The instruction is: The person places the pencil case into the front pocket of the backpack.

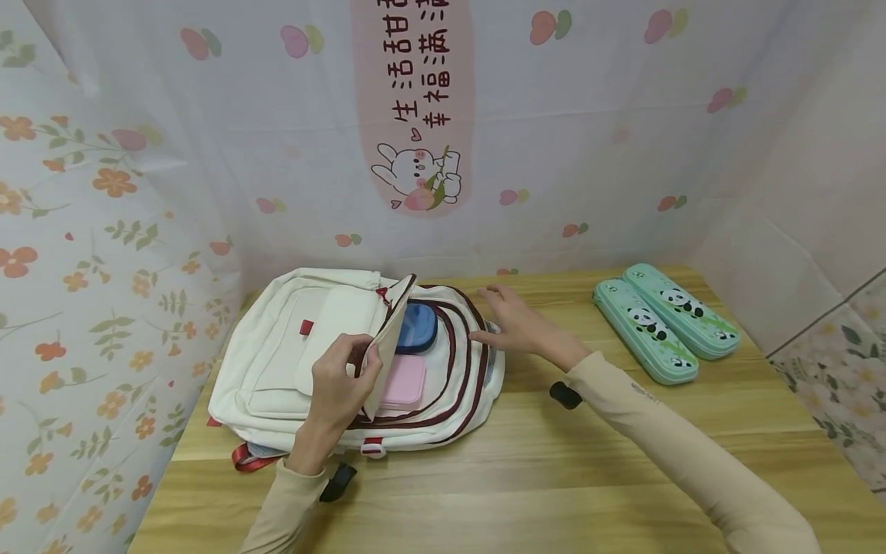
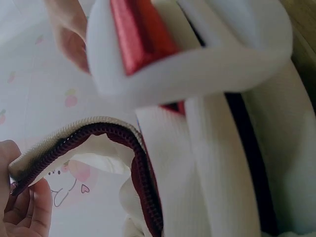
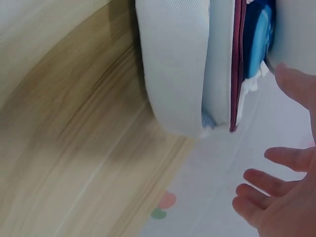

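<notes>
A white backpack with dark red zips lies on the table, its front flap lifted. My left hand pinches the flap's zipped edge; the left wrist view shows the fingers at that edge. Inside the opened compartment are a blue case and a pink case. My right hand hovers at the backpack's right edge with fingers spread, holding nothing. In the right wrist view that hand is beside the backpack, and the blue case shows in the opening.
Two mint green panda cases lie side by side at the right back of the wooden table. A patterned cloth hangs behind the table. A red strap sticks out at the backpack's lower left.
</notes>
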Demonstrator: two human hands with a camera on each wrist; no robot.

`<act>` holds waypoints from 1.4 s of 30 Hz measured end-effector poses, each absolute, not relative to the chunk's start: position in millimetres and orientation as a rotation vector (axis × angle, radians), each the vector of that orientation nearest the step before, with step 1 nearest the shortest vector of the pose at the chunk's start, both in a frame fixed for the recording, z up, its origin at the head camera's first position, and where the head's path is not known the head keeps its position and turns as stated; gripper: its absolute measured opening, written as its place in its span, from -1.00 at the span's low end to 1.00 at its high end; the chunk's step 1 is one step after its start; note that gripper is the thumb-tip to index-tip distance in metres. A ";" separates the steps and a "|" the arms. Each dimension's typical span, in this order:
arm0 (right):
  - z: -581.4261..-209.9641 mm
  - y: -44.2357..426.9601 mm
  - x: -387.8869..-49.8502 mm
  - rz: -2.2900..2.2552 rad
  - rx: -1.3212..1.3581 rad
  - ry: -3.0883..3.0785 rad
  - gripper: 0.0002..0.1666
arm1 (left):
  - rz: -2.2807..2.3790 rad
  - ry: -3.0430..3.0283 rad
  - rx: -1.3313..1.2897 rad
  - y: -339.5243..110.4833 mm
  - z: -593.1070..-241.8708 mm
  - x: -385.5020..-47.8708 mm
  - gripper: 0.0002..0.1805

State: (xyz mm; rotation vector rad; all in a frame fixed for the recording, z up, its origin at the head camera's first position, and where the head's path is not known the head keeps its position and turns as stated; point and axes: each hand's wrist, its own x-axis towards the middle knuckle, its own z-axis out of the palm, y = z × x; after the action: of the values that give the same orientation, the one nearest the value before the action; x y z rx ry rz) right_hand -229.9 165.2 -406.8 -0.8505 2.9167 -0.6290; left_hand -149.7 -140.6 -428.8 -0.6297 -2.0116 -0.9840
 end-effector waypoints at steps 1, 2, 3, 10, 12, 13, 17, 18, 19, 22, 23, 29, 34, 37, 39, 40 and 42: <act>-407.1 169.0 -228.1 -0.631 -0.853 2.933 0.02 | -0.986 -2.015 -0.629 -140.4 -429.3 -149.7 -0.89; -407.0 172.4 -226.3 -0.631 -0.851 2.949 0.03 | -0.989 -2.018 -0.628 -140.2 -429.9 -149.8 -0.89; -406.7 175.9 -224.2 -0.629 -0.844 2.963 0.04 | -0.991 -2.021 -0.628 -140.1 -430.7 -149.9 -0.89; -405.7 199.8 -209.7 -0.668 -0.782 3.033 0.09 | -1.009 -2.011 -0.624 -141.8 -432.1 -149.6 -0.86; -406.7 205.9 -207.5 -0.670 -0.761 3.045 0.09 | -1.007 -2.008 -0.616 -143.6 -431.5 -149.4 -0.86; -407.6 209.2 -206.6 -0.674 -0.749 3.052 0.09 | -1.009 -2.010 -0.611 -144.6 -431.2 -149.4 -0.87; -412.5 225.0 -202.5 -0.711 -0.694 3.086 0.10 | -1.003 -2.022 -0.607 -146.8 -431.2 -149.8 -0.88; -414.1 229.9 -201.1 -0.729 -0.679 3.093 0.10 | -1.004 -2.023 -0.606 -146.9 -431.7 -150.1 -0.87; -415.9 235.2 -199.4 -0.738 -0.661 3.107 0.10 | -1.002 -2.025 -0.606 -146.7 -432.2 -150.4 -0.88; -420.4 252.0 -194.1 -0.755 -0.615 3.155 0.09 | -1.005 -2.023 -0.609 -145.6 -433.6 -151.0 -0.87; -421.3 257.6 -192.3 -0.752 -0.601 3.172 0.08 | -1.007 -2.025 -0.608 -144.9 -433.9 -151.1 -0.87; -426.4 286.1 -179.7 -0.711 -0.533 3.207 0.08 | -1.035 -2.020 -0.613 -140.8 -435.2 -150.3 -0.87; -429.8 306.3 -167.5 -0.621 -0.447 3.223 0.10 | -1.032 -2.027 -0.619 -140.8 -435.5 -149.9 -0.87; -431.8 319.9 -160.7 -0.587 -0.390 3.240 0.11 | -1.023 -2.023 -0.605 -143.6 -435.2 -150.0 -0.89; -435.0 330.6 -156.7 -0.574 -0.363 3.255 0.11 | -1.024 -2.017 -0.592 -145.8 -435.3 -150.1 -0.89; -437.2 336.1 -154.7 -0.566 -0.347 3.265 0.11 | -1.023 -2.012 -0.590 -146.7 -435.5 -150.1 -0.89; -442.2 346.4 -152.0 -0.539 -0.327 3.290 0.10 | -1.018 -2.003 -0.586 -148.2 -436.3 -150.3 -0.88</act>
State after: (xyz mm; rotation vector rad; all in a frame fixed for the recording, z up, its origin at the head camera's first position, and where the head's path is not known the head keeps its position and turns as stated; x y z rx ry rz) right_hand -152.0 346.4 -442.2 -0.3273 3.2898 -0.5388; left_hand -150.3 -148.2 -436.3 -0.5863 -2.0034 -1.0177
